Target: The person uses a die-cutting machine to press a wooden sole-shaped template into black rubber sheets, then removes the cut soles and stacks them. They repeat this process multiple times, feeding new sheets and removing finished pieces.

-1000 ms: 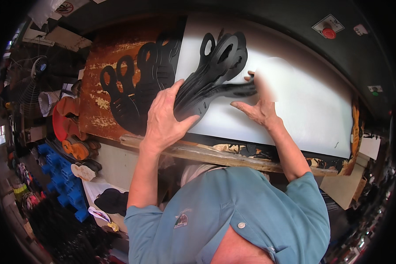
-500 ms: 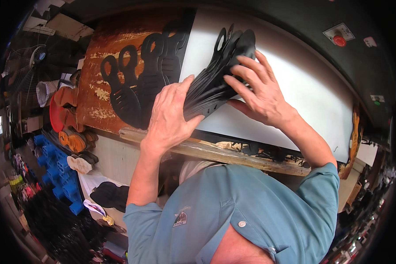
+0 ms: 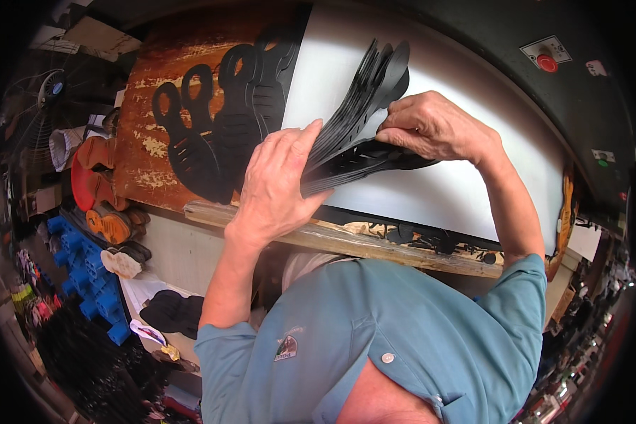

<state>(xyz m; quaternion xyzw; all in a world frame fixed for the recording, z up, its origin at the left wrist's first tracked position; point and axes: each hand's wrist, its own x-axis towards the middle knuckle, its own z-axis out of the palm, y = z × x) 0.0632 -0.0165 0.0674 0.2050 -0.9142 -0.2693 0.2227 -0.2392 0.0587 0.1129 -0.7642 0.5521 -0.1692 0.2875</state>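
Note:
My left hand (image 3: 272, 184) is closed round the lower end of a stack of thin black cut-out pieces (image 3: 360, 106), which stands tilted above the white board. The pieces fan apart at their upper ends. My right hand (image 3: 434, 127) pinches the edge of some of them between thumb and fingers and bends them to the right; its fingertips partly hide the edges. Similar flat black pieces with ring-shaped ends (image 3: 208, 152) lie overlapping on the worn brown board, left of my left hand.
The white board (image 3: 473, 198) lies under and right of the stack. A wooden rail (image 3: 332, 240) runs along the near edge, with black scraps behind it. A red button (image 3: 546, 63) sits on the dark machine at upper right. Blue plastic blocks (image 3: 92, 272) and shoe-shaped parts (image 3: 106, 222) are at left.
My right hand has moved down and closed from spread fingers into a pinch. Part of the stack now splays to the right, apart from the upright part. My left hand keeps its place.

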